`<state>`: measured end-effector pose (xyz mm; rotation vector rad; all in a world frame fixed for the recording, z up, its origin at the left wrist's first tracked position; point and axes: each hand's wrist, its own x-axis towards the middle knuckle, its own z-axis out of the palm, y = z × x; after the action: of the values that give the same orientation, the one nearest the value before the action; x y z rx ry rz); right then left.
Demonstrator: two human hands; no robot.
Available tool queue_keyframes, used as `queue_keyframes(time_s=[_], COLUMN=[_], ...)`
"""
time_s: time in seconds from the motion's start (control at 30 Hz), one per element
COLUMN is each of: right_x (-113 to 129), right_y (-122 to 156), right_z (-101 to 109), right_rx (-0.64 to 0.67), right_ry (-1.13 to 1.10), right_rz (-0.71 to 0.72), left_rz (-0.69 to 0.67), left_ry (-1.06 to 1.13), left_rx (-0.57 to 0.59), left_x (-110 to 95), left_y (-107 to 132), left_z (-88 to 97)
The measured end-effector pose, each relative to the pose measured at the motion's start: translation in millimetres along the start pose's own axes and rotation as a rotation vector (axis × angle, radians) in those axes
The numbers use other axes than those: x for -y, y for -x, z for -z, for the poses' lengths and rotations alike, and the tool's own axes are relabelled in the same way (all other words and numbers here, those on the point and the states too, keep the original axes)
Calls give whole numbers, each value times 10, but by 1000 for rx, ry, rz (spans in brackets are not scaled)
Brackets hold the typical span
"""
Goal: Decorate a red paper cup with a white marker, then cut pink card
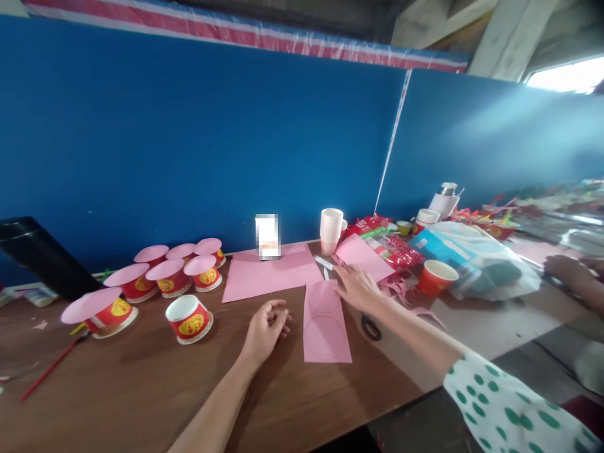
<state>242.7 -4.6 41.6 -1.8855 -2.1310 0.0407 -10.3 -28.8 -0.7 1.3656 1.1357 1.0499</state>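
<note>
My left hand (265, 328) rests on the brown table (141, 384) with its fingers loosely curled and nothing in them. A narrow pink paper strip (325, 324) with drawn circles lies just to its right. My right hand (357, 286) lies flat at the strip's top right corner, fingers stretched toward a white marker (324, 263). Larger pink sheets (271, 274) lie behind. Black scissors (371, 328) show partly under my right forearm.
Several red paper cups (189, 318) stand at the left, most capped with pink discs. A stack of white cups (330, 231), red packets (394, 250), an upright red cup (436, 277) and a plastic bag (486, 261) crowd the right. Another person's hand (564, 269) rests far right.
</note>
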Motion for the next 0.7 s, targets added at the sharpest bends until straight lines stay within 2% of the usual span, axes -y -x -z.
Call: queue_keyframes(time_s=[0.17,0.3,0.5,0.7], right_x=[44,63,265,363], right_y=[-97,-142,-84,-130], right_z=[-197,-186,-171,-154], right_rx=[23,45,137,172], right_ry=[-86,-115,-54,14], right_rz=[-59,-32,70,39], left_rz=[-13,0,-16,-20], left_ry=[1,31,3,-6], left_rx=[-2,-15,-7,1], left_x=[-6,-7,-8,-10], left_y=[22,17,15,16], left_z=[7,6,5,7])
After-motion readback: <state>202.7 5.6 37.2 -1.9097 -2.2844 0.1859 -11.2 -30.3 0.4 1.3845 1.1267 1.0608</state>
